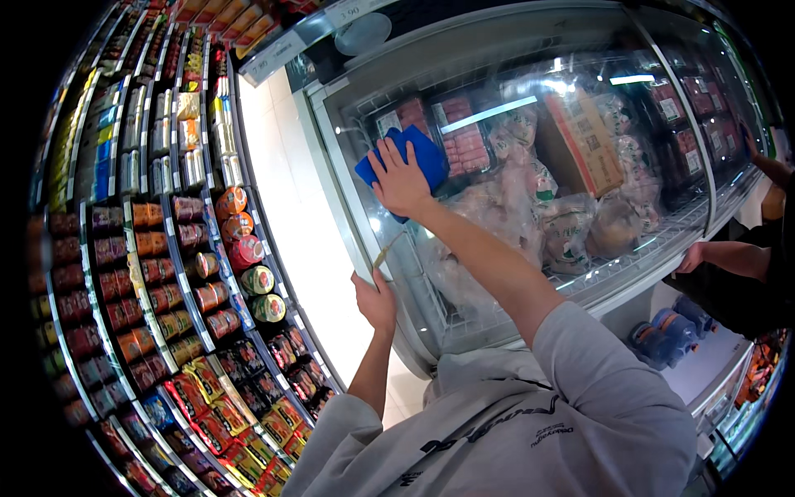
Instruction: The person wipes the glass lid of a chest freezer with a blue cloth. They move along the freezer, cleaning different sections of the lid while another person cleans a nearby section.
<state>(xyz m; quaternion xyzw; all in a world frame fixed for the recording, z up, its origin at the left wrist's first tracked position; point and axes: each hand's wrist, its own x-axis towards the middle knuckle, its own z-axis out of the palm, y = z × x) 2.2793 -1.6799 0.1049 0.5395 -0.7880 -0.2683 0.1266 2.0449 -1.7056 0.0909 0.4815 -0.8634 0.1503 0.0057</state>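
Observation:
My right hand [402,180] lies with spread fingers on a folded blue cloth [428,152], pressing it against the glass lid [397,105] of a chest freezer. My left hand [376,301] is at the freezer's pale side frame [357,230], lower and to the left. A thin yellowish strip [383,253] extends from its fingertips; whether the hand grips it or merely touches it, I cannot tell. Under the glass lie trays of pink meat rolls [463,146], bagged frozen poultry [497,217] and a cardboard box [584,143]. Bright light reflections cross the glass.
Shelves of cup noodles [239,227] and packaged noodles [211,404] stand left, beyond a pale tiled floor [292,186]. At the right, another person's hand [690,258] touches the freezer's edge. Large blue water bottles [674,329] sit below it. Price labels [270,59] line the top edge.

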